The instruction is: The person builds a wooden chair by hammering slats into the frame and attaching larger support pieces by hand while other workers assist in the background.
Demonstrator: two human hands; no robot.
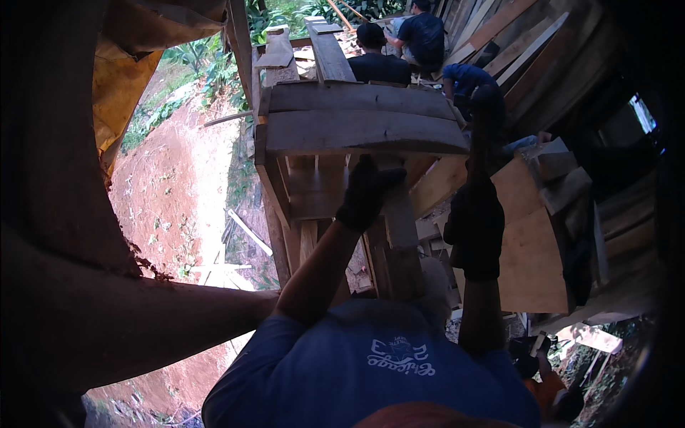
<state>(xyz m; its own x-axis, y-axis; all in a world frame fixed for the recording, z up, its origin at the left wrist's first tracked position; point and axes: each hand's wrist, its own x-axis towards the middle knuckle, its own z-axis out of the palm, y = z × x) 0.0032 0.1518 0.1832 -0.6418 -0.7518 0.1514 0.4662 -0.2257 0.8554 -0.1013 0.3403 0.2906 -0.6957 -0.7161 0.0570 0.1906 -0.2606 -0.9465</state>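
My left hand (367, 191), in a dark glove, is at the near edge of a curved wooden board (364, 130). One digit stretches right over the end of a wooden beam (401, 225), and the hand appears closed on it. What lies under its palm is hidden. My right hand (474, 232), also gloved, is raised to the right of the wooden frame. It is closed round the dark upright handle (479, 153) of a tool. The tool's head cannot be told from the dark background. The curved boards lie side by side across the frame's top.
Several people (421, 39) are low down beyond the frame, and another person (546, 378) is at the lower right. A wide curved panel (524, 239) stands beside my right arm. Long planks (531, 50) lean at the upper right. A thick brown beam (164, 332) crosses the left side.
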